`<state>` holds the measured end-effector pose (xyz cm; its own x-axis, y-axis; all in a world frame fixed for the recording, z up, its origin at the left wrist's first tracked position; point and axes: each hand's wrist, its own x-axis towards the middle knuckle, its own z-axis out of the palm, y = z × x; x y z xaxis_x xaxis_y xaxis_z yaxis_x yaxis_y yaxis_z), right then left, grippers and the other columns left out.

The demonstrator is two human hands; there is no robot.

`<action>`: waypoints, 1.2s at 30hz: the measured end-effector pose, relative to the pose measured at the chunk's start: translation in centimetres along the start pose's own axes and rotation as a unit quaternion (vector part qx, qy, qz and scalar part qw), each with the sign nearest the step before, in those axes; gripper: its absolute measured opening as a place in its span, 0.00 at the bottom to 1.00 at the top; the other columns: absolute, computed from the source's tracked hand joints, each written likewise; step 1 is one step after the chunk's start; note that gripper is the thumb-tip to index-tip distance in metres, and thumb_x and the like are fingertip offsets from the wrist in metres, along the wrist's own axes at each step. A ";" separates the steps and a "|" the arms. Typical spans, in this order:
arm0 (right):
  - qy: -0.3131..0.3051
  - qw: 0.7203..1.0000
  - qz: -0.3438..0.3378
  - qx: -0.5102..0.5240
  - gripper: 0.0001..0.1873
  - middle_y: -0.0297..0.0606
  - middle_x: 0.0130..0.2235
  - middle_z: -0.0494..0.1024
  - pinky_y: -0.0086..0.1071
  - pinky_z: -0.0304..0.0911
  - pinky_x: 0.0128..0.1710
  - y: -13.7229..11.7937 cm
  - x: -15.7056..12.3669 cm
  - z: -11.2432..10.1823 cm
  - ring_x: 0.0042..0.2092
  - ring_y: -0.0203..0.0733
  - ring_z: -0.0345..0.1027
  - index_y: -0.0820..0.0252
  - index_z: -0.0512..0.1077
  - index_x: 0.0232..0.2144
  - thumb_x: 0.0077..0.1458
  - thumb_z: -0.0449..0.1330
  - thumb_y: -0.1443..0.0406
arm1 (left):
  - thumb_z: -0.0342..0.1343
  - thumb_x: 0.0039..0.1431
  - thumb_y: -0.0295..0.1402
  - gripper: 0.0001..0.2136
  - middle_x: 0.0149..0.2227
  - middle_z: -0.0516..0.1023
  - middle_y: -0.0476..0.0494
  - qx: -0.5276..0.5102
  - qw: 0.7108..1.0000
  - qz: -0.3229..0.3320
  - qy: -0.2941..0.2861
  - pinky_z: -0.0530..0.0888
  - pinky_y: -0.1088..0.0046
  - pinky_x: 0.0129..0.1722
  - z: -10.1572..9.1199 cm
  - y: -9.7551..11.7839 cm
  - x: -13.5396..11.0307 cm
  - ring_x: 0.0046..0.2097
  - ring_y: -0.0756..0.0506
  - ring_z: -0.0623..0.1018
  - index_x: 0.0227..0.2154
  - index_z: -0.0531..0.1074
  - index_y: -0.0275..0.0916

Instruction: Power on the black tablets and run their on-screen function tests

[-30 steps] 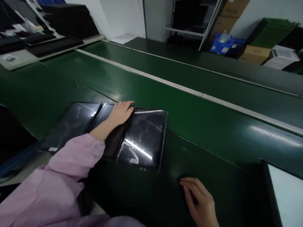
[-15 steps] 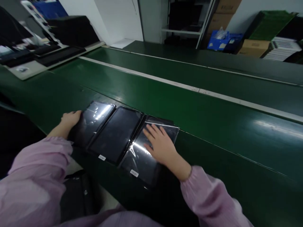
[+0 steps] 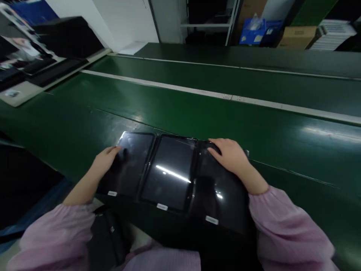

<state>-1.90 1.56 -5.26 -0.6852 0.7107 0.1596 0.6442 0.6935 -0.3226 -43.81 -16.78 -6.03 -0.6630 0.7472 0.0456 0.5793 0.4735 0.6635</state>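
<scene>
Three black tablets lie side by side in a row near the bench's front edge, each with a small white label at its near end. My left hand (image 3: 105,161) grips the outer side of the left tablet (image 3: 130,165), its fingertips at the edge. Next to it the middle tablet (image 3: 170,169) reflects a bright strip of light and touches neither hand. My right hand (image 3: 229,154) is curved over the far right part of the right tablet (image 3: 217,192), fingers at its far edge and thumb on the glass. My hand hides that tablet's far right corner.
The green bench (image 3: 180,109) stretches away, crossed by a pale strip (image 3: 197,91). At the far left are dark trays (image 3: 58,71) and a black box (image 3: 69,37). Behind the bench stand a blue bin (image 3: 252,32) and a cardboard box (image 3: 297,37). A black bag (image 3: 103,241) is below me.
My right hand has gone from lying flat on the right tablet's glass to curving over its far edge. My left hand stays at the left tablet's side. The view has shifted.
</scene>
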 end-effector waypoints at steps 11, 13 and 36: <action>0.234 0.922 0.307 -0.023 0.20 0.53 0.46 0.85 0.62 0.71 0.59 12.1 -14.8 -7.2 0.55 0.65 0.77 0.57 0.82 0.39 0.56 0.55 0.53 | 0.51 0.53 0.59 0.41 0.54 0.76 0.25 0.014 0.990 0.073 -0.119 0.68 0.40 0.69 10.7 10.2 -6.7 0.67 0.24 0.71 0.60 0.73 0.31; 0.271 0.887 0.374 -0.008 0.22 0.54 0.46 0.84 0.59 0.74 0.54 11.7 -17.6 -7.3 0.51 0.64 0.79 0.57 0.81 0.41 0.53 0.57 0.52 | 0.51 0.55 0.58 0.48 0.62 0.71 0.17 0.067 0.985 0.099 -0.128 0.67 0.38 0.69 11.2 11.2 -6.2 0.69 0.22 0.68 0.69 0.62 0.23; 0.380 0.763 0.443 0.278 0.30 0.43 0.46 0.84 0.54 0.78 0.51 6.4 -20.1 -0.5 0.49 0.56 0.80 0.50 0.82 0.54 0.51 0.71 0.48 | 0.52 0.63 0.41 0.24 0.60 0.81 0.37 0.226 0.905 0.317 -0.174 0.73 0.52 0.67 14.3 19.9 -0.1 0.63 0.32 0.79 0.57 0.81 0.39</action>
<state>16.23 -8.22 -10.07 0.4662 0.8813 0.0769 0.3525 -0.1054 -0.9299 -25.46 -0.74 -3.55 0.0138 0.9997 0.0189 0.9776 -0.0175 0.2098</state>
